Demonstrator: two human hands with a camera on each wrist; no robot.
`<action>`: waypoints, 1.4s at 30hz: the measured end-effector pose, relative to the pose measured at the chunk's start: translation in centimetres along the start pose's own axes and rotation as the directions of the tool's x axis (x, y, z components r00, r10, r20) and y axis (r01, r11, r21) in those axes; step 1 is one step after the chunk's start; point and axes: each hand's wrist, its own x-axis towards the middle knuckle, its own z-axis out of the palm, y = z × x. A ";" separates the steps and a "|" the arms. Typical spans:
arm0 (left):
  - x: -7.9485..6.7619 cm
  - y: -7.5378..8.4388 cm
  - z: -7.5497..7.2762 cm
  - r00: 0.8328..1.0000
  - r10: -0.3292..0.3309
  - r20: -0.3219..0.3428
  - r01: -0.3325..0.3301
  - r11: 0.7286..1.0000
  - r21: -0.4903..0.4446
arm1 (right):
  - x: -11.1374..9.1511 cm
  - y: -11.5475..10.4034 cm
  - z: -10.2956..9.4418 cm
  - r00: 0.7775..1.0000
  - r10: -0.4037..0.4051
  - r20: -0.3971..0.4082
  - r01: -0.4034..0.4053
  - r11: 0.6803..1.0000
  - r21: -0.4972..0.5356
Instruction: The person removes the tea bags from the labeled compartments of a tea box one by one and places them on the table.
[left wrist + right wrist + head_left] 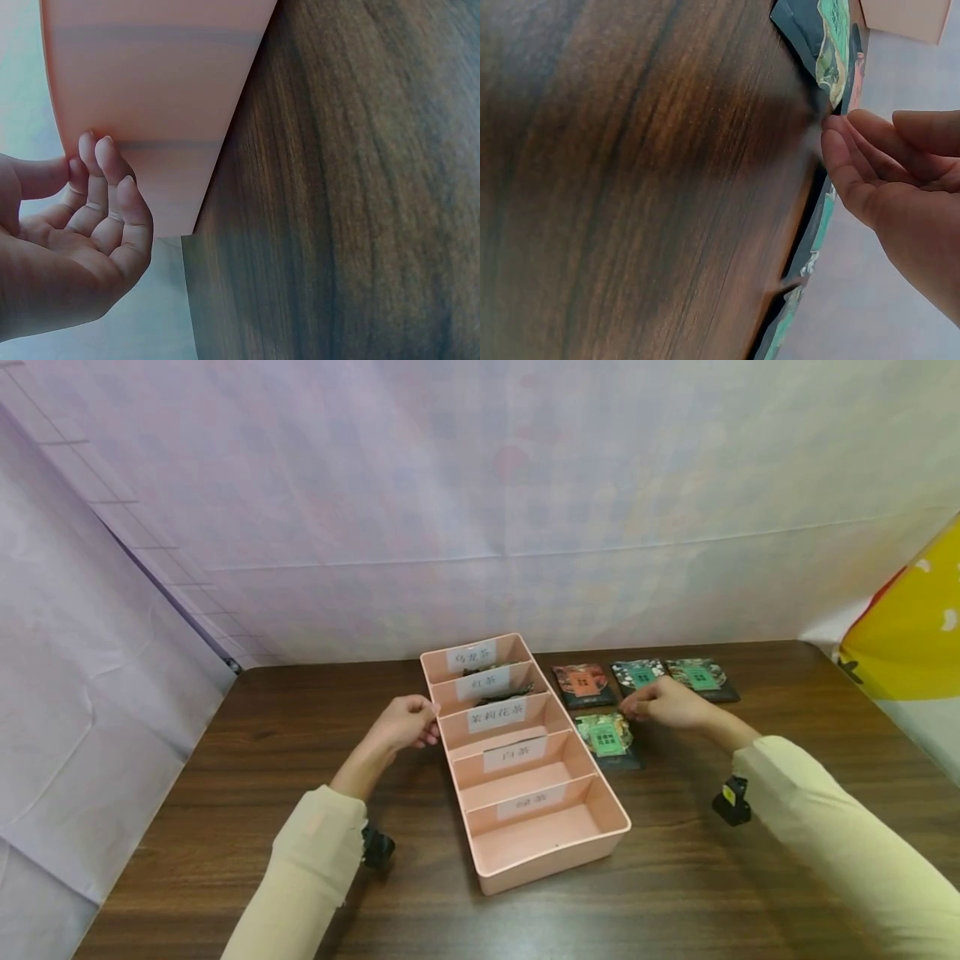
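Observation:
A long pink divided box point(551, 864) lies at a slant on the table, with handwritten paper labels on its dividers. My left hand point(408, 722) is at the box's left rim, thumb and forefinger pinching the edge in the left wrist view while the other fingers curve along the outer wall. To the right of the box lies a tea packet with a green label point(606, 739). My right hand point(666, 703) reaches down to its far right corner, fingertips right at the edge. In the right wrist view the fingers point(844, 161) bend loosely beside that packet point(838, 45).
Behind my right hand lie a red-labelled packet point(583, 685), a packet with a teal label point(639, 674) and another green one point(701, 678). Dark packets point(510, 695) stand in a rear compartment of the box. A pale cloth point(360, 510) hangs behind the wooden table point(247, 793).

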 end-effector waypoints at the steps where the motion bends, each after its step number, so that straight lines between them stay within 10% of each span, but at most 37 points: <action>1: 0.0 0.0 0.0 1.000 0.000 0.000 0.000 1.000 0.001 | 0.0 0.1 0.0 1.000 0.006 0.001 -0.006 1.000 0.005; 19: 0.3 -0.2 -0.1 1.000 -0.003 0.000 0.003 1.000 0.004 | -1.1 -1.0 -1.1 1.000 0.018 0.021 -0.020 0.994 0.103; 42: 0.2 -0.2 0.0 1.000 0.002 0.004 -0.002 1.000 0.007 | -2.6 -5.6 -2.9 0.991 -0.137 -0.001 0.137 0.988 -0.073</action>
